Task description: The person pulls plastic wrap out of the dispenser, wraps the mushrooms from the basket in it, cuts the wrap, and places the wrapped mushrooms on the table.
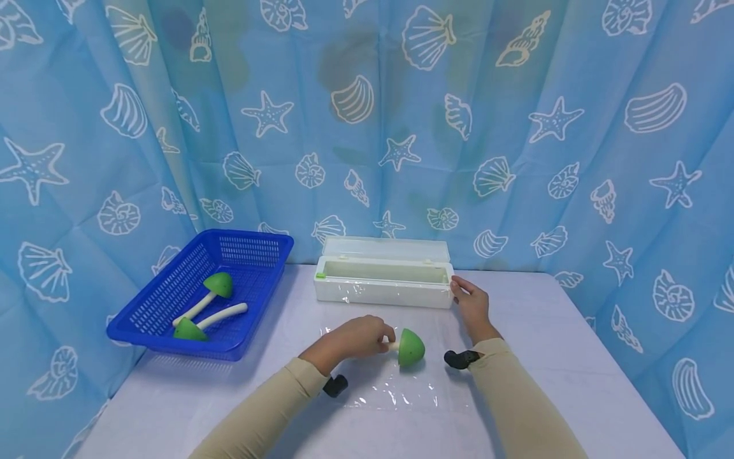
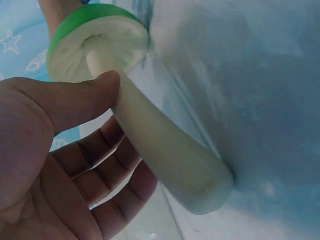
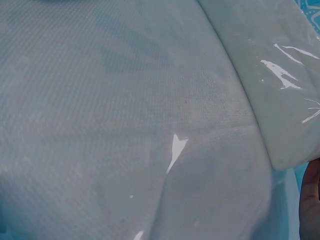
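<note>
My left hand (image 1: 361,338) pinches the pale stem of a green-capped toy mushroom (image 1: 411,348) between thumb and fingers. In the left wrist view the mushroom (image 2: 162,140) shows its whitish underside and thick stem end. Beneath it, clear plastic film (image 1: 395,392) lies spread on the white table, running from a long white cling film dispenser box (image 1: 384,293). That box stands at the back with its clear lid (image 1: 387,248) raised. My right hand (image 1: 474,309) touches the box's right end with thumb and fingers; in the right wrist view only a finger (image 3: 311,200) shows beside the box corner.
A blue plastic basket (image 1: 137,331) stands at the left, with two more green-capped mushrooms (image 1: 218,284) inside. A small green piece (image 1: 320,275) sits at the box's left end. Behind the table hangs a blue shell-patterned curtain (image 1: 378,159).
</note>
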{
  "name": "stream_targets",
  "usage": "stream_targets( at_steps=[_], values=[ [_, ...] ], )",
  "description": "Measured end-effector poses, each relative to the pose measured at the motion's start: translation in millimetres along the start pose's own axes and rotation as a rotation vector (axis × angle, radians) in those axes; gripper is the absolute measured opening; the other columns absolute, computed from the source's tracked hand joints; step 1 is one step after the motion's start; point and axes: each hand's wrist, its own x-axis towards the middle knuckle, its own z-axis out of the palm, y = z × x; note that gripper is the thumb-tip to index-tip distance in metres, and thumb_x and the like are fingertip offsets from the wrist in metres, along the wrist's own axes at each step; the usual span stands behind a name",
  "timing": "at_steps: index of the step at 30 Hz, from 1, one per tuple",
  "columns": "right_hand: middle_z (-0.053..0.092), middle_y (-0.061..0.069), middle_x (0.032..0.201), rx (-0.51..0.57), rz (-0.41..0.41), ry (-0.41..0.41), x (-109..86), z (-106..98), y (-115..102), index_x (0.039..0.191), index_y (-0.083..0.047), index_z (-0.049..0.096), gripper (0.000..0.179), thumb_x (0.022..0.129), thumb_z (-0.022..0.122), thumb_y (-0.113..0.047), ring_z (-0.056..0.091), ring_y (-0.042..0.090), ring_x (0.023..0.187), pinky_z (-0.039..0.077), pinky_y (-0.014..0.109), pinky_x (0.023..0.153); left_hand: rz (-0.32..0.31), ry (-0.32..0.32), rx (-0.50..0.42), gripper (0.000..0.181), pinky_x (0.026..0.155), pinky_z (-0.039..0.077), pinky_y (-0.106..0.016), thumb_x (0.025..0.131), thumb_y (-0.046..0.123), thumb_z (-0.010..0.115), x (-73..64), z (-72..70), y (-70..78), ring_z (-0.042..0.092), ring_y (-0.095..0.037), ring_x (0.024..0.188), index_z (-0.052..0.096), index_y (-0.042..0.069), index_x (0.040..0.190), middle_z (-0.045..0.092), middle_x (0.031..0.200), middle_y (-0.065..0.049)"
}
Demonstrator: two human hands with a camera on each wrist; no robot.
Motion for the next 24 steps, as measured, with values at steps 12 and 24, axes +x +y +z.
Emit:
stream_targets(
  at_steps=[12,24],
  values=[
    [0.048,0.011,0.143,-0.004,0.02,-0.002,-0.6,0.2,1.0,0.137,-0.005,0.054,0.043,0.099,0.057,-0.025,0.043,0.026,0.132,0.04,0.038,0.103,0.022,0.02,-0.006,0.025,0.078,0.048,-0.029,0.091,0.019,0.066,-2.8,-0.4,-2.1,0.057,-0.009,0.088,0.07,0.02,0.116,0.063,0.097,0.004],
    [0.049,0.013,0.143,-0.003,0.0,0.007,-1.2,0.5,1.1,0.137,-0.003,0.054,0.043,0.1,0.056,-0.025,0.045,0.025,0.131,0.042,0.038,0.101,0.038,0.037,0.005,0.026,0.077,0.047,-0.027,0.089,0.023,0.07,-4.4,-1.9,-3.4,0.056,-0.008,0.087,0.07,0.019,0.115,0.063,0.097,0.005]
  ],
)
